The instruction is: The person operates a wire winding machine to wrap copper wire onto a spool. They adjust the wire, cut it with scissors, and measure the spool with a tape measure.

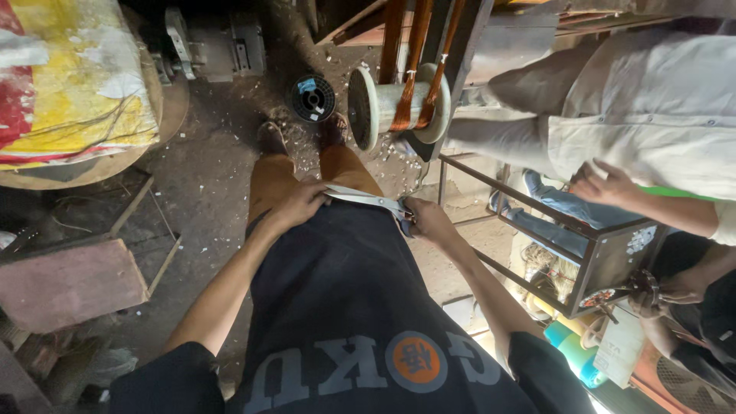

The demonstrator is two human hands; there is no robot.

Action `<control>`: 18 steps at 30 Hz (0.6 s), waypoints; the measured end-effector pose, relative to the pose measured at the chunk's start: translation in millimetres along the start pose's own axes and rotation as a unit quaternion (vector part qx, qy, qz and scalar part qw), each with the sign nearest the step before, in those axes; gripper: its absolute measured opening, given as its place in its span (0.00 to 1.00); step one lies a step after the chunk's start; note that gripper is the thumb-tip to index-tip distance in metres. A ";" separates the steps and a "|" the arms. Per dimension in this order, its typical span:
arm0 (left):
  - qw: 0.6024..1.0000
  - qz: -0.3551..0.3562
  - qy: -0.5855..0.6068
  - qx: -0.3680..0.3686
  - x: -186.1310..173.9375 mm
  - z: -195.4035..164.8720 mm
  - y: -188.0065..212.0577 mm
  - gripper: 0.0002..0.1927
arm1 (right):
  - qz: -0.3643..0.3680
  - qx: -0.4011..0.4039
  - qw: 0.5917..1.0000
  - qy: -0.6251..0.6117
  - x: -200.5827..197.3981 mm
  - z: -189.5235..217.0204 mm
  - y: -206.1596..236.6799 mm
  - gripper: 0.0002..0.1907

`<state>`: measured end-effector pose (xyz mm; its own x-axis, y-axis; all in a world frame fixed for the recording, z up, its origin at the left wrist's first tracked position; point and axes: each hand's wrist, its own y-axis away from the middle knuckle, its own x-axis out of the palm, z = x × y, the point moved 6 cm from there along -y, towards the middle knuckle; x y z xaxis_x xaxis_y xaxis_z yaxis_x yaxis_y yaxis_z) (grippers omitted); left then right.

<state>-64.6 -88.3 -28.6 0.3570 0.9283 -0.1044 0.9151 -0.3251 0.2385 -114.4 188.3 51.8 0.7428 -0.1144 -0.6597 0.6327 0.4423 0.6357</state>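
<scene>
Holding scissors (366, 199) w/ both hands: left hand (295, 203), right hand (429, 221).

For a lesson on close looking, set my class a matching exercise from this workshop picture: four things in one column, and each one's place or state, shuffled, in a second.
Things:
1. scissors
2. white spool
3. black reel
4. metal frame

Places or states:
A. lying on the floor beyond the wearer's feet
B. standing to the wearer's right, with another person's hand over it
C. held between the left hand and right hand
D. wound with copper-coloured strands that run up from it

Pairs: 1-C, 2-D, 3-A, 4-B
</scene>
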 end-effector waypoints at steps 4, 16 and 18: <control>0.999 -0.016 0.009 -0.049 -2.7 8.4 0.7 0.17 | -0.023 0.001 1.000 0.011 2.8 -19.0 -0.2 0.15; 0.993 0.022 -0.095 -0.066 -4.7 -69.1 -21.2 0.14 | -0.525 -0.092 0.845 -0.050 -188.7 -65.3 -9.7 0.45; 0.993 -0.011 -0.118 -0.027 -3.5 -85.3 -26.0 0.13 | -0.543 -0.093 0.834 -0.019 -243.6 -73.4 -47.0 0.52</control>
<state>-105.6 -67.7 47.9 0.3764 0.8651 -0.3314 0.9142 -0.2889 0.2843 -341.2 260.7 153.2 -0.2384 -0.5649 -0.7900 0.8946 0.1889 -0.4050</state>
